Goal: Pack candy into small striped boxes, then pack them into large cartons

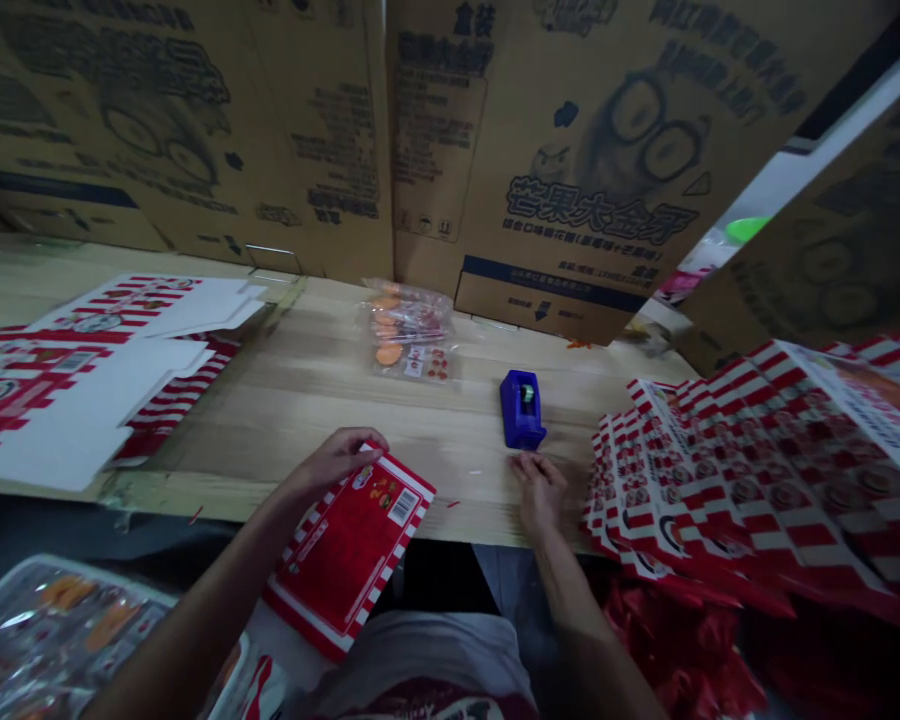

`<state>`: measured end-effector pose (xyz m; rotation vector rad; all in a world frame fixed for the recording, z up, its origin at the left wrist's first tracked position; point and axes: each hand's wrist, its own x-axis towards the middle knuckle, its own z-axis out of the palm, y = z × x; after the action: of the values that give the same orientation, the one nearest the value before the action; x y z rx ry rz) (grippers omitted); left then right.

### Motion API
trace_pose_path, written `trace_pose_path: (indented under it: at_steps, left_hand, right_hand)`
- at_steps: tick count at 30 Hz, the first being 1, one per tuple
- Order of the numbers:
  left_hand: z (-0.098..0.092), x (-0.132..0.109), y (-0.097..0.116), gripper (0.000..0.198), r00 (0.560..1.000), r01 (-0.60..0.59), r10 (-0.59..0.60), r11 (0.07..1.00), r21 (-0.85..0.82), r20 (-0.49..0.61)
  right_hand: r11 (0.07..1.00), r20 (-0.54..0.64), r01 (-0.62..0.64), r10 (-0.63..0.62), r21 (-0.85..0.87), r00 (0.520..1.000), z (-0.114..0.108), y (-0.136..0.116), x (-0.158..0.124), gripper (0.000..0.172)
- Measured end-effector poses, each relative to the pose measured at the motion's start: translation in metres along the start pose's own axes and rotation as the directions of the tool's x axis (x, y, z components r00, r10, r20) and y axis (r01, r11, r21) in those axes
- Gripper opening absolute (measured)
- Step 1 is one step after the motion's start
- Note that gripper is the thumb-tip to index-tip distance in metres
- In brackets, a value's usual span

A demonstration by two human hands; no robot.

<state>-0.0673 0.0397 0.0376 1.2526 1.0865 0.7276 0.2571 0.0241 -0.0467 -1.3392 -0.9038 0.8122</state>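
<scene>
My left hand (347, 455) is closed around the upper edge of a red box (356, 548) with striped borders and a barcode. The box is tilted over the table's front edge, in front of my body. My right hand (540, 492) is at the near end of a blue tape dispenser (521, 410), with its fingers drawn together close to the cutting edge. Whatever sits between those fingertips is too small to make out. Beyond the box, clear plastic packets (409, 335) with orange pieces lie on the table.
Flat printed carton blanks (97, 365) lie on the table (270, 430) at left. Striped red-and-white boxes (735, 470) are stacked at right. Large brown cartons (450, 130) wall off the back. A white bin (45, 580) of packets stands at lower left, red bags (675, 640) at lower right.
</scene>
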Motion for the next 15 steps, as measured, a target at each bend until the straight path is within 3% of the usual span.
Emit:
trace_pose_path:
  at_steps: [2,3,4,5,7,9,11,15]
  left_hand:
    - [0.001,0.003,0.001,0.033,0.995,0.031,-0.034,0.999,0.029,0.097]
    - [0.002,0.004,0.001,0.032,0.989,0.036,-0.042,0.998,0.047,0.140]
    - [0.004,0.005,0.001,0.030,0.983,0.035,-0.046,0.997,0.063,0.175]
    - [0.005,0.006,0.002,0.028,0.978,0.031,-0.046,0.997,0.077,0.205]
    - [0.008,0.007,0.003,0.024,0.970,0.014,-0.033,0.996,0.083,0.241]
    - [0.010,0.006,0.004,0.022,0.968,-0.009,-0.010,0.997,0.076,0.250]
    - [0.010,0.005,0.003,0.023,0.968,-0.030,0.012,0.997,0.068,0.252]
    - [0.008,0.003,0.001,0.028,0.964,-0.032,0.016,0.998,0.057,0.265]
  right_hand:
    - [0.999,0.212,-0.035,0.036,-0.009,0.977,0.011,-0.015,-0.012,0.033]
    - [0.999,0.369,-0.041,0.049,-0.031,0.928,0.019,-0.023,-0.016,0.031]
    - [0.998,0.536,-0.033,0.059,-0.058,0.842,0.028,-0.032,-0.020,0.031]
    - [0.997,0.688,-0.009,0.064,-0.083,0.723,0.038,-0.041,-0.023,0.030]
    - [0.991,0.877,0.088,0.042,-0.096,0.479,0.060,-0.054,-0.027,0.030]
    - [0.975,0.934,0.206,0.001,-0.080,0.356,0.078,-0.060,-0.030,0.029]
    - [0.940,0.942,0.325,-0.011,-0.105,0.334,0.090,-0.061,-0.033,0.027]
    - [0.843,0.887,0.445,0.078,-0.303,0.455,0.097,-0.055,-0.044,0.025]
